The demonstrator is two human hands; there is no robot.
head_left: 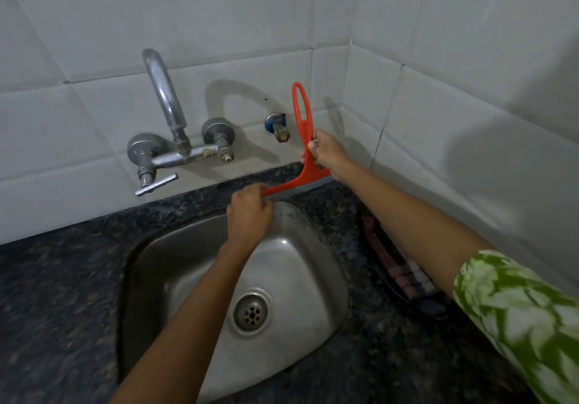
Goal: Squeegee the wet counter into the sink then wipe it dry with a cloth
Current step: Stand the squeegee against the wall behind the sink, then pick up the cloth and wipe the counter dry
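My red squeegee [303,140] stands up behind the shiny steel sink [175,259]. A striped cloth [398,265] lies on the dark counter [56,294].

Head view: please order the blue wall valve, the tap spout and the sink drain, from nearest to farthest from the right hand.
From the right hand:
1. Blue wall valve, just left of it on the wall.
2. Tap spout, farther left on the wall.
3. Sink drain, below, in the basin.

Squeegee [303,140] orange-red; counter [62,278] dark speckled; sleeve [517,316] – green-white leaf print
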